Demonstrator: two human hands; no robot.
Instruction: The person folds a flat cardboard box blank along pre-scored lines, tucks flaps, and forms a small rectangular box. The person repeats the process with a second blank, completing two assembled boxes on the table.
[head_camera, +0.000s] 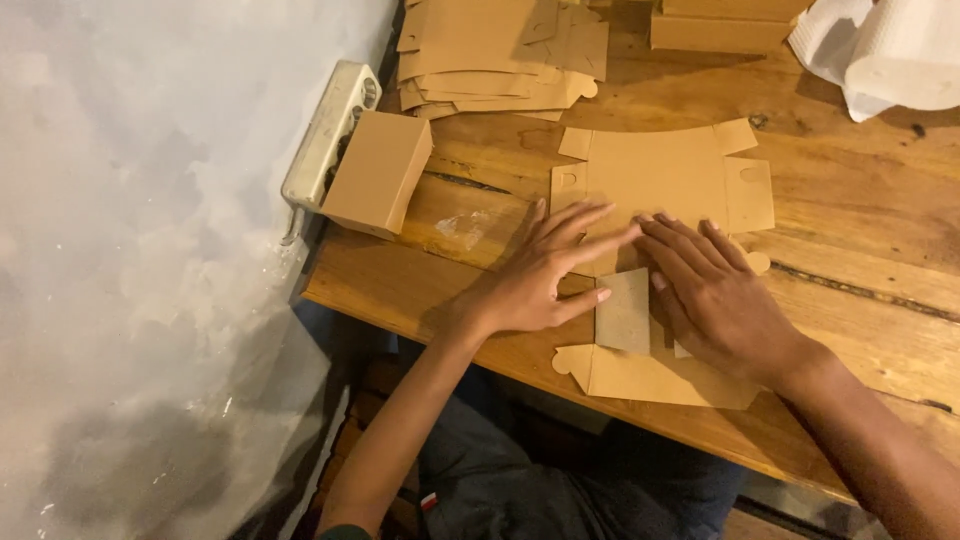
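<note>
Brown flat box blank (660, 180) under left hand (535, 275) and right hand (715, 295), fingers flat, grasping nothing.

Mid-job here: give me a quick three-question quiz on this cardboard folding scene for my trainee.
1. True or false: both hands press flat on the die-cut cardboard blank.
2. Which item stands closest to the white power strip? A) the folded brown box B) the white paper towel roll C) the stack of flat blanks
3. Fill in: a small flap of the blank stands up between the left hand and the ____ hand.

Key: 1 true; 2 A; 3 right.
</note>
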